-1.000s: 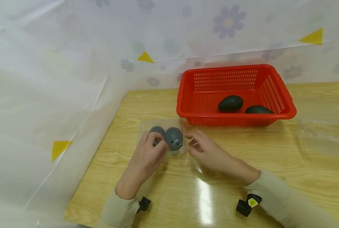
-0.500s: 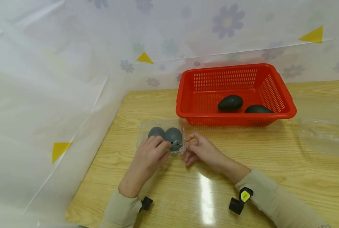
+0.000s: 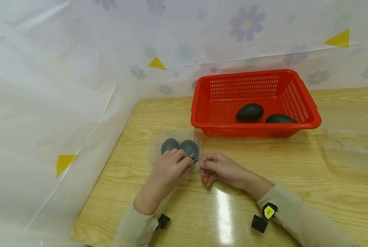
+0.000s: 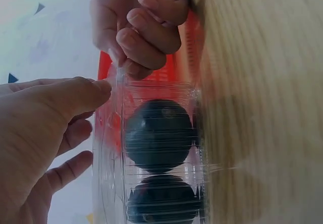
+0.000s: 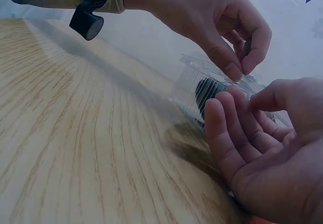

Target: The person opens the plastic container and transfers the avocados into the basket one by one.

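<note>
A clear plastic clamshell box (image 3: 154,151) sits on the table with two dark green avocados inside, the left one (image 3: 170,145) and the right one (image 3: 189,147). My left hand (image 3: 168,171) is over its front edge. The thumb and bent fingers touch the lid near the front right corner, and the other fingertips stand apart from the box in the left wrist view. At that corner my right hand (image 3: 222,171) pinches the box's rim between thumb and index finger. Its other fingers (image 5: 222,128) curl loosely beside the box wall.
Behind the box stands a red perforated basket (image 3: 255,125) with two more avocados, one (image 3: 250,112) near its middle and one (image 3: 280,118) at the front right. Another clear plastic container (image 3: 354,147) lies at the right. A flowered sheet (image 3: 171,31) hangs behind the table.
My left hand has moved right along the box's front edge, toward the corner. The right hand has come down to the front right corner and closed its thumb and index finger on the rim.
</note>
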Motion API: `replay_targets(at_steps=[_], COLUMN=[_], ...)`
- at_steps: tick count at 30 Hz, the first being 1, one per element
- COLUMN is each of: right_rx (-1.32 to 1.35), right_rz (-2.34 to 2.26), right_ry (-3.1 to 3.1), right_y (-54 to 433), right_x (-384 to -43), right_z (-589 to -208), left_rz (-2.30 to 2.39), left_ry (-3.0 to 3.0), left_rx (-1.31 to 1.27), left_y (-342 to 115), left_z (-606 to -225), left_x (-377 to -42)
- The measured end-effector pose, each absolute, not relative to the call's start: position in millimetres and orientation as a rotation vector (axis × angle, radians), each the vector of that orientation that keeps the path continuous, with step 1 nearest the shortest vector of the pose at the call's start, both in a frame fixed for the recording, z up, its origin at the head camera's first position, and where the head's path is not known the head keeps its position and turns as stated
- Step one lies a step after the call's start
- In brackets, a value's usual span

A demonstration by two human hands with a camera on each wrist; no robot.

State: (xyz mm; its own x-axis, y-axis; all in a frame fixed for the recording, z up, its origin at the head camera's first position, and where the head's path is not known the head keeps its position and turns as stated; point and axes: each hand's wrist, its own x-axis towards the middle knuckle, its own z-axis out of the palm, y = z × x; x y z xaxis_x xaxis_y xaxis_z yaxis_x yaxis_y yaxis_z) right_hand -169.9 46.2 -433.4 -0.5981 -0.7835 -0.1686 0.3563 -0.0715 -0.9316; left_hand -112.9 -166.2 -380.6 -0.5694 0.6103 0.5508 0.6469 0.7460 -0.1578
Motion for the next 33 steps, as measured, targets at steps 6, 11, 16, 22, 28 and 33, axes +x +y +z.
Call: replay_targets(at_steps=[6,11,16,22,28,33], right_rx=[-0.447,-0.464,-0.518,-0.551,-0.569,-0.587], right_rz=[-1.79,-1.799,-1.792,-1.801,-1.785,-1.767], right_ry=[1.48,1.532,1.516,1.468,1.508,1.524], right_y=[56.9,66.0,75.7,89.8,103.9,113.9], right_x=[-164.1,-160.3,-157.3,-152.3,-149.0,-147.1], right_z=[-432.5,-431.5,-433.2,-434.2,-435.0,-433.9], left_rz=[0.061,0.117,0.167,0.24,0.271,0.277], left_ry=[-2.233,-2.187,-2.152,-2.132,-2.082,-2.038], left_rx=[-1.016,-1.049,-1.088,-1.101,-1.12,-1.138], left_y=[-152.8,-141.7,-128.8,-113.6,-99.7,-89.1], left_z=[-382.4,-383.0,-384.5,-383.9,-383.3,-387.2], left_x=[-112.7,-113.4,-114.7,-114.3,-117.2,-118.3])
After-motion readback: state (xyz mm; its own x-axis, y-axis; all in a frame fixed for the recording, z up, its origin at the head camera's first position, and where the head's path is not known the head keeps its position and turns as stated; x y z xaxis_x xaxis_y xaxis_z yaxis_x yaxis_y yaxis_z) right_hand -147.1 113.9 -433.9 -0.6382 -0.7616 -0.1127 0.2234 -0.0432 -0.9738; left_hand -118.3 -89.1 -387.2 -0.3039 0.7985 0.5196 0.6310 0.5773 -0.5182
